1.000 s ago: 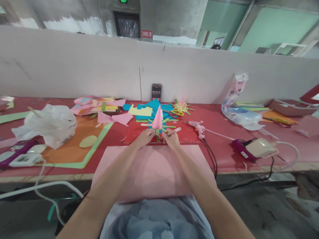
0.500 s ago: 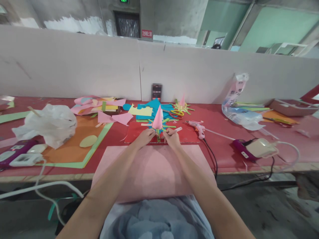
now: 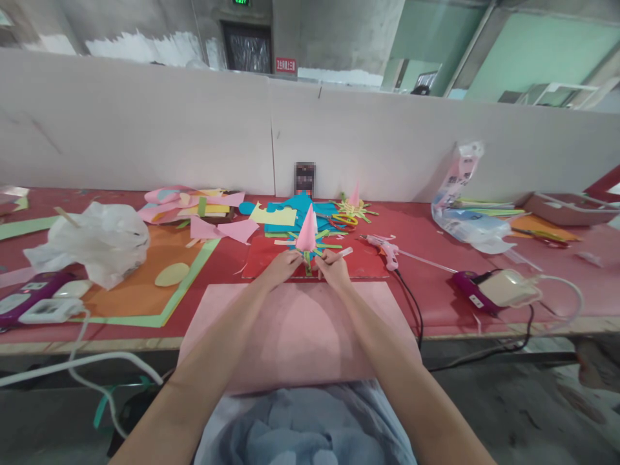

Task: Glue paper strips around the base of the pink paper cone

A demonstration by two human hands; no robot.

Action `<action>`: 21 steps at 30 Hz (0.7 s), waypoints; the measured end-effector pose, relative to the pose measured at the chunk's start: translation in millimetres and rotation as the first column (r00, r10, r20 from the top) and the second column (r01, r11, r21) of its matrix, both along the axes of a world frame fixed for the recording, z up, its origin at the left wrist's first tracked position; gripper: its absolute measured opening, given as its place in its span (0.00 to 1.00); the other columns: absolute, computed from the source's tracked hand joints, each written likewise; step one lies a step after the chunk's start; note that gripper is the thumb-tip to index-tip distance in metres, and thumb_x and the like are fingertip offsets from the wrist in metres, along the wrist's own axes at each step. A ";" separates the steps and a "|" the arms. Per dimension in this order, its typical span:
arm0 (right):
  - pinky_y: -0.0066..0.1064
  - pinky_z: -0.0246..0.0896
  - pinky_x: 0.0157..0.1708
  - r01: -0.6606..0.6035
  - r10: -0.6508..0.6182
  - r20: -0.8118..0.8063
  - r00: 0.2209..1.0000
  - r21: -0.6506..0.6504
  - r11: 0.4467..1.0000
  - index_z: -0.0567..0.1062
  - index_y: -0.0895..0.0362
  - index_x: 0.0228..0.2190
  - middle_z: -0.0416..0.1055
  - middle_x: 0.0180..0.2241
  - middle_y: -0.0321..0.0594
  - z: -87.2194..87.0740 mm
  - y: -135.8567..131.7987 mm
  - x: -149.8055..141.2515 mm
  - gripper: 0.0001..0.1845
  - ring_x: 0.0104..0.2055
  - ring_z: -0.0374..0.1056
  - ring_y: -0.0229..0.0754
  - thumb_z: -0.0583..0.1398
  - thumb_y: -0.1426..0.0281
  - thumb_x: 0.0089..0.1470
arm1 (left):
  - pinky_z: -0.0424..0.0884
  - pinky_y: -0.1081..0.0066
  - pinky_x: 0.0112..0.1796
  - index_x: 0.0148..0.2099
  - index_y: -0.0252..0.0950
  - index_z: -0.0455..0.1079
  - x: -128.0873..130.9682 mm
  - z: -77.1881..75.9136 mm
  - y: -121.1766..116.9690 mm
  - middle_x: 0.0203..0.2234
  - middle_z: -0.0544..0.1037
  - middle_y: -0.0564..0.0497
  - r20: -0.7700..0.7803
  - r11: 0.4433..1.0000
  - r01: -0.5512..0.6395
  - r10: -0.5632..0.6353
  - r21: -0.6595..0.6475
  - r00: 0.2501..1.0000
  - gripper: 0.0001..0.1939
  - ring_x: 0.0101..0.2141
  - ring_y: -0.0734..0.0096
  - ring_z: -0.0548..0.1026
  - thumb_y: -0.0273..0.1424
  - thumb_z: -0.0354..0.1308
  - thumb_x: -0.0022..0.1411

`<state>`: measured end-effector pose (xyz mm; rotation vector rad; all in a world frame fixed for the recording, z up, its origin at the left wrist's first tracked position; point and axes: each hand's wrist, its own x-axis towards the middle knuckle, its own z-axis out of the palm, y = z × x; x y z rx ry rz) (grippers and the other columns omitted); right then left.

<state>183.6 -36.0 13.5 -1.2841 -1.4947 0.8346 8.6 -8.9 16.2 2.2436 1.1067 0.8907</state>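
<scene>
A pink paper cone (image 3: 307, 230) stands upright on a ring of green and blue paper strips (image 3: 327, 245), set on a red sheet (image 3: 361, 266). My left hand (image 3: 281, 267) pinches the strips at the cone's lower left. On the lower right, my right hand (image 3: 331, 266) grips a strip, and a small pale strip end (image 3: 345, 252) sticks out past its fingers. Both forearms reach over a large pink sheet (image 3: 295, 332) that hangs over the table's front edge.
A pink glue gun (image 3: 386, 251) with a black cord lies right of the red sheet. Behind are blue and yellow paper scraps (image 3: 283, 213) and a second small cone (image 3: 354, 197). At left are a crumpled plastic bag (image 3: 94, 240) and an orange sheet (image 3: 140, 284); at right, a purple device (image 3: 489, 290).
</scene>
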 end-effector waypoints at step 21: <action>0.23 0.49 0.14 0.080 -0.077 0.042 0.996 -0.068 0.995 0.58 0.53 0.18 0.63 0.10 0.28 5.2 -3.3 -1.5 0.11 0.12 0.57 0.33 0.55 0.69 0.46 | 0.66 0.69 0.46 0.34 0.36 0.74 -0.2 -1.3 1.0 0.36 0.78 0.49 0.004 1.000 0.016 -0.016 0.002 1.000 0.20 0.41 0.67 0.73 0.35 0.42 0.67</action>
